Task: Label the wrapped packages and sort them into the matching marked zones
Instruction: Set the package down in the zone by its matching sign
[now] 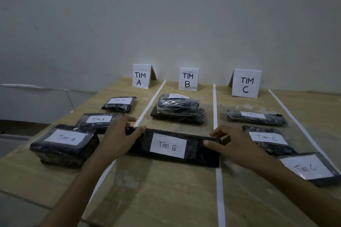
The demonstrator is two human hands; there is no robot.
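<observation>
Your left forearm [92, 177] and right forearm [286, 184] are bare right down to the lower edge of the view. Your left hand [118, 134] and right hand [234, 145] are bare as well, with slender fingers; the dim light hides finer detail.

Looks like your long black Tim B package [173, 148] is lying flat across the middle zone [166, 190], left hand [118, 138] and right hand [230, 143] gripping its ends, B stack [178, 110] behind it, three Tim A packages [64, 145] in the left zone [36, 177], three Tim C packages [269, 140] in the right zone [243, 199], labels up.
</observation>
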